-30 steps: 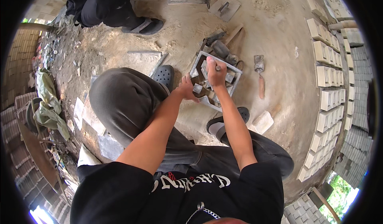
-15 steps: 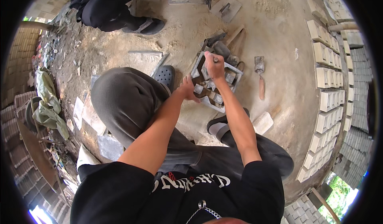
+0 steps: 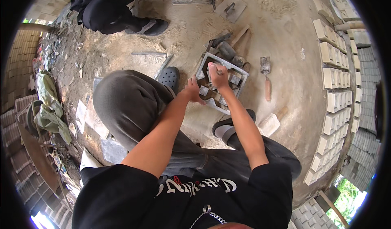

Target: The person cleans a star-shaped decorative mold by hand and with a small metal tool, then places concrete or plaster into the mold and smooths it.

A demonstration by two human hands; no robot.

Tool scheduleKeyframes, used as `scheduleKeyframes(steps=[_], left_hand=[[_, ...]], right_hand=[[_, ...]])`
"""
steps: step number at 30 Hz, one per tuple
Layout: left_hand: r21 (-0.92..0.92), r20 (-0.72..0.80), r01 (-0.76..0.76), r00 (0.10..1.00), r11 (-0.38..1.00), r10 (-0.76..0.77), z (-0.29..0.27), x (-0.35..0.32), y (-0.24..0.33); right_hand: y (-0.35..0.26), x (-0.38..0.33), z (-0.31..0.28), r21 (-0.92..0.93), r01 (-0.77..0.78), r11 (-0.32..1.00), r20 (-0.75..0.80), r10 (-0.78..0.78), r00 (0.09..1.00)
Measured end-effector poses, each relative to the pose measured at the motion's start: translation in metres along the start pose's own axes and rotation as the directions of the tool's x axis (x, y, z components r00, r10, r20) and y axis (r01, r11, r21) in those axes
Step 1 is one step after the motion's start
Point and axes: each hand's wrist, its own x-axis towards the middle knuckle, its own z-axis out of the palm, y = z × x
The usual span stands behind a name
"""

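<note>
The frame [image 3: 229, 63] lies on the floor [image 3: 287, 72] at twelve o'clock. Over it, the right hand [image 3: 219, 80] grips a tool [image 3: 220, 71]; the left hand [image 3: 190, 91], fingers wide, touches the frame's nine o'clock rim. A hard push might jolt a block [image 3: 203, 90] askew. A trowel [image 3: 267, 89] lies at three o'clock.

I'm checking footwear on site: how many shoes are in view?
3: the left shoe, left of the frame; the right shoe, partly behind the right forearm; a co-worker's shoe, upper left. Another may be hidden.
</note>
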Motion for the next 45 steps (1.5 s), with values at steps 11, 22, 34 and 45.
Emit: scheduleKeyframes(steps=[11,22,34,45], left_hand=[[0.007,-0.021,-0.010,1.000,1.000,0.010,0.003,0.003,-0.003],[0.029,-0.001,-0.026,1.000,0.999,0.026,0.001,0.005,-0.003],[-0.012,0.017,0.032,0.999,0.999,-0.032,0.001,0.006,-0.002],[0.072,0.019,-0.012,1.000,0.997,0.010,0.004,0.008,-0.004]], right_hand=[[-0.007,0.006,0.014,-0.081,0.298,0.951,0.038,-0.296,0.955],[0.002,0.002,0.000,0.032,0.052,0.998,-0.065,-0.050,0.997],[0.004,-0.002,0.001,0.126,0.047,0.991,-0.189,-0.022,0.982],[-0.003,-0.001,0.001,0.078,0.037,0.996,-0.149,-0.025,0.989]])
